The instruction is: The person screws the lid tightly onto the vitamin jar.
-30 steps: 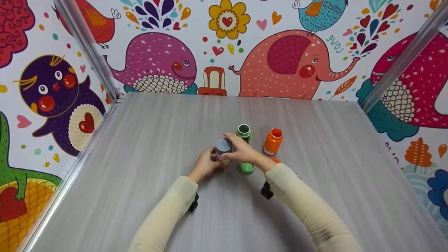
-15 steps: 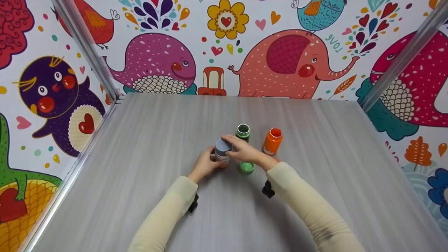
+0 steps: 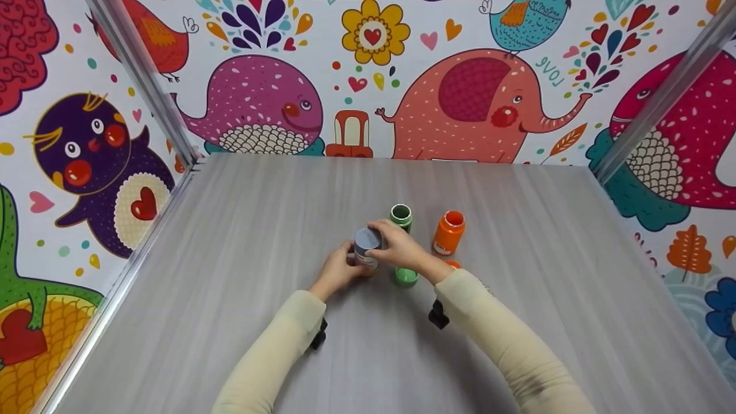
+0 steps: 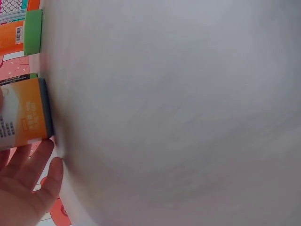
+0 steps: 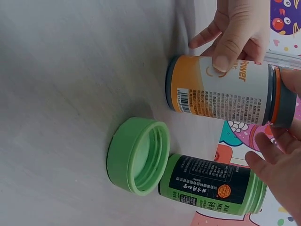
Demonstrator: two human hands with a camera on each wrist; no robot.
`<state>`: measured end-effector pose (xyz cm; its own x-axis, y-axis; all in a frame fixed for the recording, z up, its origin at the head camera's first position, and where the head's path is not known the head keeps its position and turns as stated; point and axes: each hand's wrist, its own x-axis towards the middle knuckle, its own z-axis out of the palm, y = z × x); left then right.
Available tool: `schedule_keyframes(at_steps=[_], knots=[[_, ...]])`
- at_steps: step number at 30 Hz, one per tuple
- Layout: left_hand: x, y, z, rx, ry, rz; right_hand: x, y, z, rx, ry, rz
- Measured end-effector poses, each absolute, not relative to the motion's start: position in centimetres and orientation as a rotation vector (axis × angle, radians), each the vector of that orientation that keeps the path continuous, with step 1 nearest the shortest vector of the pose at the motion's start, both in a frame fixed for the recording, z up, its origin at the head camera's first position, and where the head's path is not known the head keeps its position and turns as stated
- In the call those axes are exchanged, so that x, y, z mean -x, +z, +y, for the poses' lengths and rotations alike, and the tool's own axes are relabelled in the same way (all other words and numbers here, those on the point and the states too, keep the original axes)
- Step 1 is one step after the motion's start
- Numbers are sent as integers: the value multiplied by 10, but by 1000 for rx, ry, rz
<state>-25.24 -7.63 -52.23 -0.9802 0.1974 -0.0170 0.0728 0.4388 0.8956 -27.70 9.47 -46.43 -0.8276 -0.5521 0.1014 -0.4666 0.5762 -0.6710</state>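
Observation:
A supplement jar [image 5: 221,89] with an orange-and-white label stands upright on the table between both hands. My left hand [image 3: 336,270] grips its body, the thumb lying across the label in the right wrist view. My right hand [image 3: 397,247] holds the jar's grey lid [image 3: 367,237] from above, thumb and fingers round its edge. An orange ring [image 5: 276,94] shows just under that lid in the right wrist view. From the left wrist, the jar's lower label and dark base appear at the left edge, with left fingers [image 4: 33,169] beside it.
Right of the hands, an uncapped green jar [image 3: 401,215] and an uncapped orange jar [image 3: 448,233] stand upright. A green lid [image 3: 406,277] lies open side up in front of the green jar. An orange lid [image 3: 453,264] is partly hidden behind the right wrist.
The right hand's fingers have shifted slightly around the grey lid. The left hand and the jar stay in place.

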Motion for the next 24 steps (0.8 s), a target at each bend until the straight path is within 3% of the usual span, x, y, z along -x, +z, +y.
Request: schedule_keyframes(at_steps=[24], knots=[[252, -522, -76, -251, 1548, 2617, 277, -465, 101, 894, -1162, 2526]])
